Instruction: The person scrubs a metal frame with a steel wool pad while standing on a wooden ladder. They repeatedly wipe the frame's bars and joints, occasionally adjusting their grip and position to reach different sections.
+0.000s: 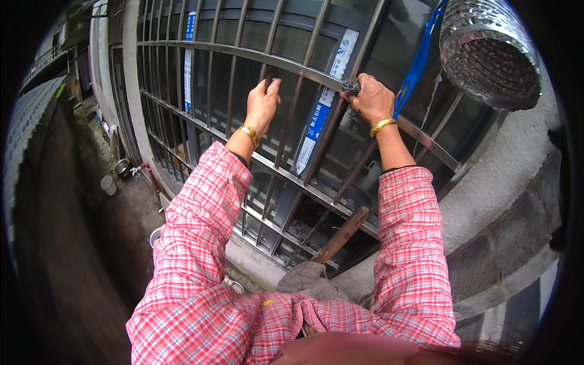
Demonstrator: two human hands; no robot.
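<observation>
A stainless-steel window grille (255, 54) fills the view before me, its upright bars crossed by flat rails. Around one upright bar (274, 34), just below the upper rail, my left hand (263, 106) is closed. My right hand (372, 98) presses a grey steel-wool scourer (351, 86) against a thicker upright post (366, 43) where it meets that rail. Part of the scourer is hidden under the fingers, and some shows below them. Blue-and-white protective film (320, 114) bearing writing clings to the window frame between my hands.
A foil duct (490, 59) hangs at upper right, near a blue strap (415, 73) behind my right wrist. A wooden handle (341, 235) leans against the lower grille above a grey cloth (303, 277). Down left are a white bucket (108, 185), a metal pot (122, 168) and a tap (136, 169).
</observation>
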